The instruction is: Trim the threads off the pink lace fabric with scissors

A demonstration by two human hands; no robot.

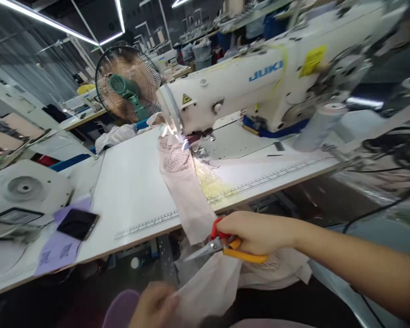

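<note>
Right hand (256, 232) clenched around orange-and-red scissors (225, 246), blades slightly parted, tips pointing left, just below desk (130, 182) edge. Left hand (153, 307) blurred at bottom of frame, pinching lower end of pale pink fabric (187, 191); grip looks closed on cloth. Fabric strip running from needle area of sewing machine (259, 82) across desk, over front edge, down toward both hands; scissors just beside the hanging part, touching or nearly so, cannot tell which. More pink cloth bunched under right hand. Machine white, marked JUKI, lamp lit at needle end, glare on fabric there. Yellowish patch (212, 182) on desk right of strip. Ruler strip (146, 224) along desk's front edge. Phone (78, 224) lying dark-screen up on purple paper (59, 248) at left, well apart from hands. Round white device (23, 189) farther left. Fan (128, 84) behind desk, facing camera. Other workstations in background, blurred.
</note>
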